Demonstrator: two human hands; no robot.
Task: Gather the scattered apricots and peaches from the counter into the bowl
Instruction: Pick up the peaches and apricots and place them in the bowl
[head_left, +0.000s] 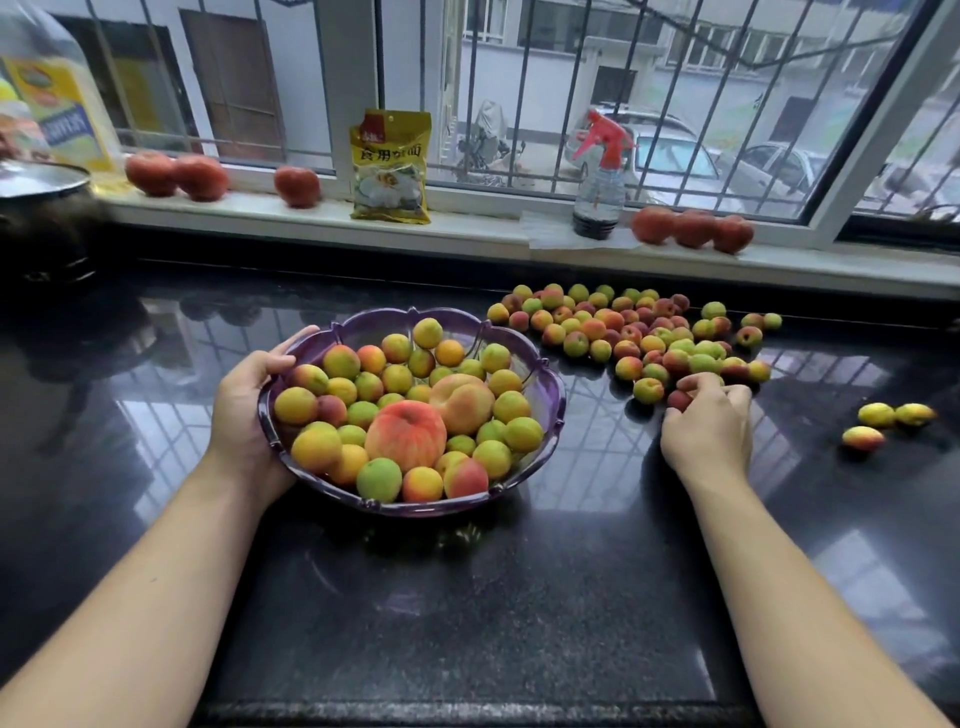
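Left hand (244, 410) gripped the purple bowl (550, 400) rim, likely to steady it, while right hand (709, 423) fingers curled around small fruit at the near edge of the loose apricots (623, 332) far right on the bench (467, 597).

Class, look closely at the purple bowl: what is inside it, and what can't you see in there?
The purple bowl holds two large peaches amid many small apricots, heaped near its rim. Anything beneath that top layer, and the bowl's bottom, is covered by fruit.
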